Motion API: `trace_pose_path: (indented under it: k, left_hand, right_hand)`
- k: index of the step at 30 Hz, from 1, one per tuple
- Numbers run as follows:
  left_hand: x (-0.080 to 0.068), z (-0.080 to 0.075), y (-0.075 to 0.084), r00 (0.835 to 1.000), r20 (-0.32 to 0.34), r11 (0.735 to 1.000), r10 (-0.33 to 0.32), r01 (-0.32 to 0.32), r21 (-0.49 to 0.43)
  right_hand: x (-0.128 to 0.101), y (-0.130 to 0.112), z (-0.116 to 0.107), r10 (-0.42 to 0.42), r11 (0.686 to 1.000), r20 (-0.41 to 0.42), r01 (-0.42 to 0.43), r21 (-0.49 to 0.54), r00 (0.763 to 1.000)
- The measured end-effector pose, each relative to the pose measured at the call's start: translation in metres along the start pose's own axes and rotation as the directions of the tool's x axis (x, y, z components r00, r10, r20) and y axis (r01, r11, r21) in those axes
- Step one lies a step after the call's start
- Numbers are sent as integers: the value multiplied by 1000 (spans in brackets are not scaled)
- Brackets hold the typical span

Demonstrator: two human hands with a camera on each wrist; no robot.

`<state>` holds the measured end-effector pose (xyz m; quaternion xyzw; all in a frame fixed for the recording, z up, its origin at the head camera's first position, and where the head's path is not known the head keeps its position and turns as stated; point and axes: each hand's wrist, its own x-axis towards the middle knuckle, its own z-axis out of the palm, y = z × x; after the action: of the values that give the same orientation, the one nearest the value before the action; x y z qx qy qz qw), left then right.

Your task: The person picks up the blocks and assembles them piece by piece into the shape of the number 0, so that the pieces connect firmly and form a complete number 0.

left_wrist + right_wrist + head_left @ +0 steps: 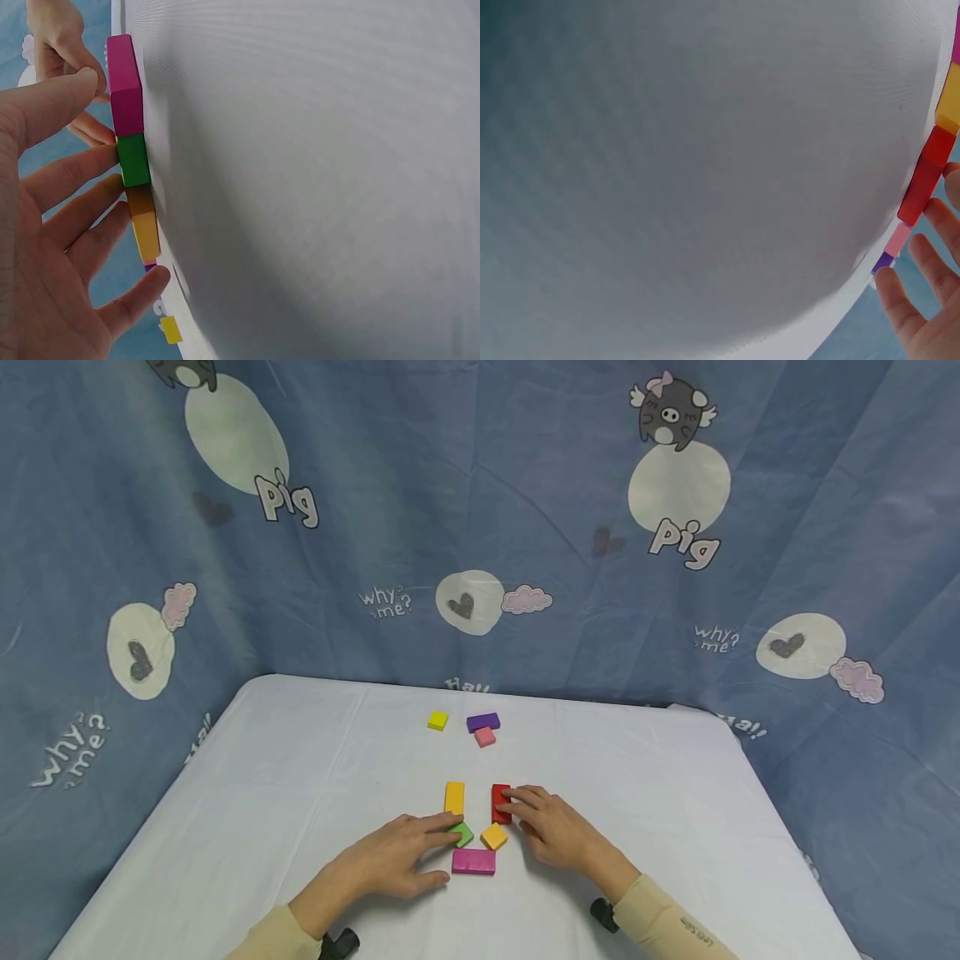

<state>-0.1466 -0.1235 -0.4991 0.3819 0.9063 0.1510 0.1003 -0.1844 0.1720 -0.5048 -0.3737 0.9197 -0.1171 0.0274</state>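
My left hand point(397, 856) has its fingers extended, with fingertips over the green block point(463, 835) in the head view. In the left wrist view, the spread fingers lie along the green block point(133, 160) and the orange block point(144, 223). Fingertips of my right hand point(558, 827) rest on the red rectangular block point(501, 817), which stands upright in the head view, parallel to the long orange block point(454, 797). Between the hands, a small orange-yellow block point(494, 837) lies turned at an angle. A magenta rectangular block point(473, 862) lies crosswise nearest me.
Farther back on the white-covered table point(322, 752) are a small yellow block point(438, 720), a purple block point(483, 722) and a pink block point(485, 737) close against the purple one. A blue printed curtain point(525, 652) hangs behind the table's far edge.
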Motion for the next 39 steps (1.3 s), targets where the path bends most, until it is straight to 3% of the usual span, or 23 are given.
trace_pose_path:
  k: [12, 20, 25, 30, 34, 39]
  left_hand:
    - [0, 0, 0, 1000, -5, 1000, 1, -1, 2]
    - [-1, 0, -2, 998, -54, 1000, 24, -23, 9]
    - [-4, -3, -7, 996, -91, 1000, -14, 12, -18]
    - [-6, -13, -22, 985, -160, 997, -68, 62, -37]
    - [-2, -21, -41, 972, -214, 995, -100, 92, -47]
    - [11, -28, -67, 959, -221, 984, -176, 170, -48]
  right_hand:
    - [-1, 1, 0, 0, 1000, -24, 0, 3, 1000]
    - [-2, -5, -11, -20, 1000, -77, 20, 8, 997]
    - [-10, -14, -14, -39, 999, -41, 40, 19, 998]
    - [-21, -25, -14, -6, 1000, 47, 5, 18, 999]
    - [-26, -31, -12, -3, 1000, 72, 2, 19, 997]
    - [-31, -36, -9, -17, 1000, 88, 16, 18, 996]
